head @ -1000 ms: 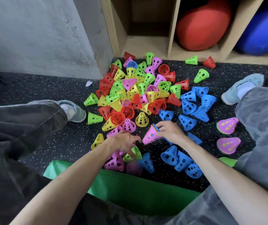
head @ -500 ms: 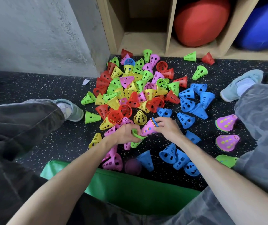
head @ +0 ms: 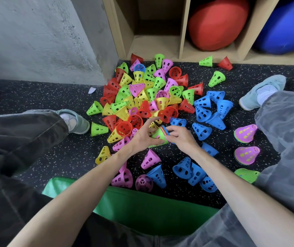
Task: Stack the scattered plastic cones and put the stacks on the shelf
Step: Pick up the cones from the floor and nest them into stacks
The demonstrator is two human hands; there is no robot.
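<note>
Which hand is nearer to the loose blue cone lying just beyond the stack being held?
Right. The right hand holds the stack directly below the blue cone, fingers almost reaching it. The left hand is on the stack's far side, further off.

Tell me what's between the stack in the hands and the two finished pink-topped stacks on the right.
In the head view, two loose blue cones lie on the speckled floor between the held stack and the pink-topped stacks.
</note>
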